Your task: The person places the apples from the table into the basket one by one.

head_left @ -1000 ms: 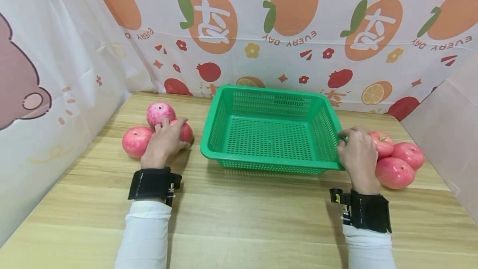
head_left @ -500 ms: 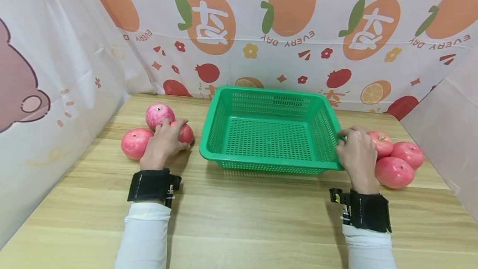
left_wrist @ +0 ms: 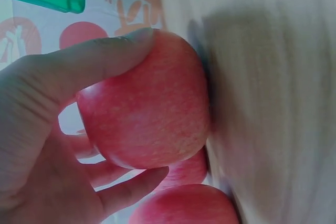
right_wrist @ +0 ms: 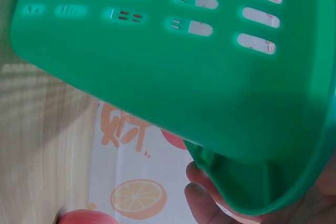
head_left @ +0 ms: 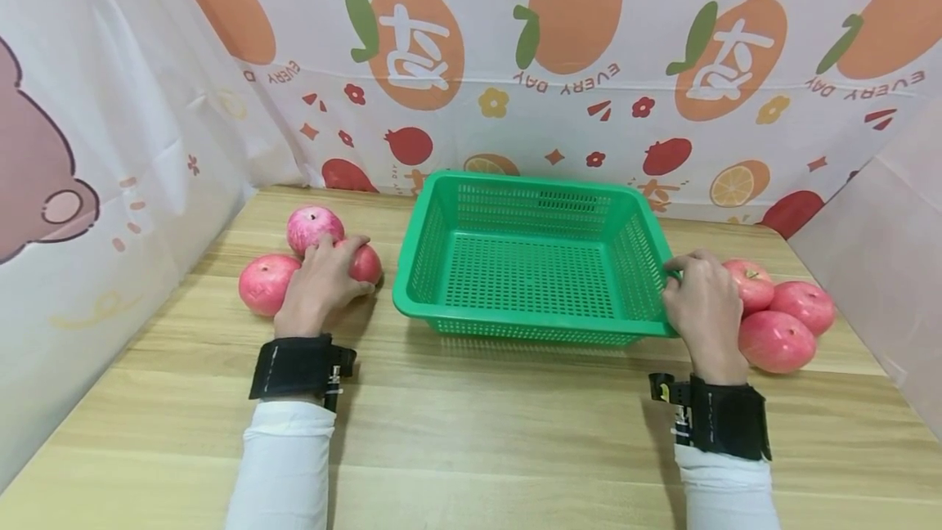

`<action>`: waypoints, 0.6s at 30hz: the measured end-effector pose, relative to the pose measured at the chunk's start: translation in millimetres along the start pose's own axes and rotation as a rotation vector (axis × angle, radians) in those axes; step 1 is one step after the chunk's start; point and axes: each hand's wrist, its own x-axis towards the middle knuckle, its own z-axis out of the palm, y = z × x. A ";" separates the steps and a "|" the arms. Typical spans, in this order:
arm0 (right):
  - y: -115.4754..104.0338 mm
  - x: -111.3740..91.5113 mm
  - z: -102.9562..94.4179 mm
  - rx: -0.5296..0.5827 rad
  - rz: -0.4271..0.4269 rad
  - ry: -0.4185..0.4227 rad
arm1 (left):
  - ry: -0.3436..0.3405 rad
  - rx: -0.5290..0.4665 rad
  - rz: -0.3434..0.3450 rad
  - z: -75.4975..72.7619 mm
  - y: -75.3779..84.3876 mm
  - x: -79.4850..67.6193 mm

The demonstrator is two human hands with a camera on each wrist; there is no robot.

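A red apple [head_left: 367, 264] sits on the wooden table, and my left hand [head_left: 316, 285] grips it with the thumb on one side and fingers on the other. In the left wrist view this apple [left_wrist: 149, 106] appears to rest against the tabletop. A pinkish striped apple [head_left: 315, 227] and a red apple [head_left: 266, 285] lie close around that hand. My right hand [head_left: 702, 309] holds the right rim of a green plastic basket [head_left: 530, 321], which has nothing inside. Fingers [right_wrist: 202, 203] curl around the rim of the basket [right_wrist: 157, 72] in the right wrist view.
Several apples are about; 3 red ones, including this front apple [head_left: 778, 342], lie just right of my right hand. A fruit-print curtain [head_left: 493, 47] hangs behind the basket, with white curtains at the sides. The wooden table [head_left: 500, 432] extends towards me.
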 end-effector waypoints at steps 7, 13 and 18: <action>-0.1 0.5 -0.6 0.003 0.004 0.000 | 0.119 -0.004 0.034 -8.8 9.3 -1.2; -1.0 1.3 -0.6 0.004 0.012 -0.007 | 0.242 -0.003 0.060 -18.3 20.3 -5.7; -0.9 0.5 -0.6 0.005 0.014 -0.005 | 0.293 0.004 0.081 -22.3 26.0 -7.9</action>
